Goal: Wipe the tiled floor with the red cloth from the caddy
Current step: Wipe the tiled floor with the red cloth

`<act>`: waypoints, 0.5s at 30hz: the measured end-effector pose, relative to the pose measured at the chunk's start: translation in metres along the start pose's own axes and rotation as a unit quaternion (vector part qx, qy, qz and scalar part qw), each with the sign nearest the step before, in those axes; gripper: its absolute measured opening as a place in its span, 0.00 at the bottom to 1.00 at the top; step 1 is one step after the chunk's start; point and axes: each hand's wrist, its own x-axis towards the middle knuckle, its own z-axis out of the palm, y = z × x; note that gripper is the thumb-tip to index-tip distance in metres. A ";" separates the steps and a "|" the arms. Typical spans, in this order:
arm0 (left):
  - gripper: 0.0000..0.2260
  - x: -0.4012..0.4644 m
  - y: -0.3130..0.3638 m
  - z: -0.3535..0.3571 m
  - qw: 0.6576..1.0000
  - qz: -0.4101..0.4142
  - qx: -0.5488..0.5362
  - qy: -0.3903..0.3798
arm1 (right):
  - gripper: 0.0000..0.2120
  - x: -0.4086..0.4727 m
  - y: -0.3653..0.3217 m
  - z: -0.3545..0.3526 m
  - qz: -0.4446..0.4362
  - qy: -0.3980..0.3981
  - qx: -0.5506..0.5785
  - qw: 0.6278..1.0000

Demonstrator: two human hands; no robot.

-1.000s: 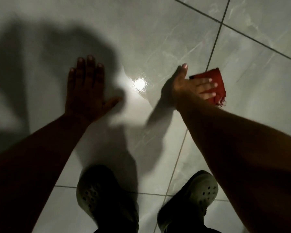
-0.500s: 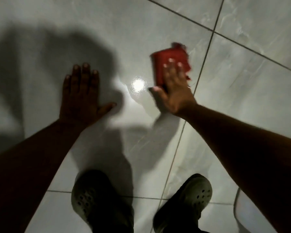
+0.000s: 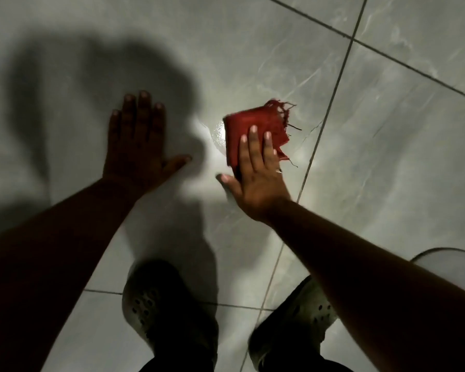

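Note:
A folded red cloth (image 3: pixel 253 122) with frayed threads lies flat on the grey tiled floor (image 3: pixel 387 157), just left of a grout line. My right hand (image 3: pixel 255 175) presses down on the cloth's near half, fingers spread over it and thumb out to the left on the tile. My left hand (image 3: pixel 137 146) rests flat on the floor to the left, palm down, fingers together and thumb out, holding nothing. A bright glare spot shines on the tile between the two hands. The caddy is out of view.
My two feet in perforated clogs (image 3: pixel 161 312) stand at the bottom of the frame. A pale rounded rim (image 3: pixel 446 253) shows at the right edge behind my right forearm. Dark shadows cover the floor at the left.
My right hand has swept the cloth from right of the grout line leftward and forward, then back toward me. My left hand stays planted on the floor.

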 end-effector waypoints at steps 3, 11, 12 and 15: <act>0.45 0.001 0.000 0.000 1.000 -0.006 -0.006 -0.011 | 0.40 -0.029 0.051 -0.006 -0.074 -0.040 -0.059 0.995; 0.45 0.000 0.001 0.000 1.000 -0.006 0.000 -0.013 | 0.41 0.013 0.081 -0.030 0.426 0.060 0.108 0.896; 0.45 -0.001 0.002 0.000 1.000 -0.007 0.004 -0.015 | 0.44 0.041 0.069 -0.038 0.531 0.093 0.153 0.828; 0.45 0.000 0.002 -0.004 1.000 -0.007 0.000 -0.020 | 0.48 0.093 0.028 -0.050 0.541 0.086 0.167 0.819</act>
